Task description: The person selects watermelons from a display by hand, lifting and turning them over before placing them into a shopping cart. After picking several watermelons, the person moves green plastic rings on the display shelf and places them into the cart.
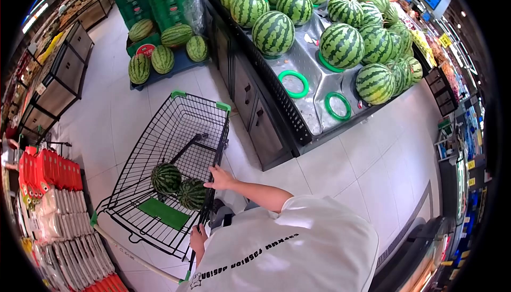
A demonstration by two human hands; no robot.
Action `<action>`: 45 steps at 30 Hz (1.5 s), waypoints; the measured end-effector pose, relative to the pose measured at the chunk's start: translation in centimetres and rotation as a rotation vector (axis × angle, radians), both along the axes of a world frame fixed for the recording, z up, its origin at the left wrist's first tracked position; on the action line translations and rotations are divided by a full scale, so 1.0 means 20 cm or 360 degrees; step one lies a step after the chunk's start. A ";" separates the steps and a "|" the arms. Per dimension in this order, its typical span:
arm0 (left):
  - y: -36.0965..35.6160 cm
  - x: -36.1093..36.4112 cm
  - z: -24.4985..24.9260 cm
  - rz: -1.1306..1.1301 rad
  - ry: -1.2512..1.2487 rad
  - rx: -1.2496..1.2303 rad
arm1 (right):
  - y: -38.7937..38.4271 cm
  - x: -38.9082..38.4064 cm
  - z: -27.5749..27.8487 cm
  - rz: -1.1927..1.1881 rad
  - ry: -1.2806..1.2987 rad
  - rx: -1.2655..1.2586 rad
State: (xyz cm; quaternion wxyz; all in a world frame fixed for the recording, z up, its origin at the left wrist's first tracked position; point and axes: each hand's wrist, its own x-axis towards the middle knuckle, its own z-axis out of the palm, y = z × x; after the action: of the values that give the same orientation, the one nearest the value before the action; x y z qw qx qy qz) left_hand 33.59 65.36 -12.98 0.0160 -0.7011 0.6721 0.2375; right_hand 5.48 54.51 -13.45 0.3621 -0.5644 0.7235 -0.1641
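Observation:
A black wire shopping cart (178, 99) with green corner pieces stands in front of me. Two dark striped watermelons, a left one (166, 178) and a right one (192, 193), lie inside it side by side. My right hand (221, 178) is closed over the cart's near side rim, its fingertips close beside the right watermelon. Nearer the handle, my left hand (198, 240) grips the same side of the cart, partly hidden by my white shirt. A green panel (163, 214) covers part of the cart's seat end.
A metal display stand (315, 112) carries many watermelons (273, 33) and loose green rings (337, 106). Beyond the cart, more melons (162, 59) and green boxes (166, 5) rest on a blue pallet (169, 74). Hanging red-and-white packages (56, 172) stand at left.

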 end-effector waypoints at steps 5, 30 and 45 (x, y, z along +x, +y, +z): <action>0.11 -0.02 -0.10 0.0001 0.0191 -0.0030 | 0.08 -0.01 0.04 0.0068 -0.0092 0.0100; -0.34 -0.49 -0.37 -0.0206 0.0888 -0.0206 | -0.13 0.06 -0.17 0.0307 -0.0224 0.0001; -0.58 -0.43 -0.16 -0.0248 0.0621 -0.0193 | 0.51 -0.83 0.47 -0.0814 -0.0799 -0.0563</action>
State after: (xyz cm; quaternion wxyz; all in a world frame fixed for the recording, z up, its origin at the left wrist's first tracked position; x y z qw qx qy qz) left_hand 24.93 53.74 -16.19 -0.1385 -0.5874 0.7277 0.3259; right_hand -11.07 64.66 -4.08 0.3724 -0.3620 0.6902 -0.5039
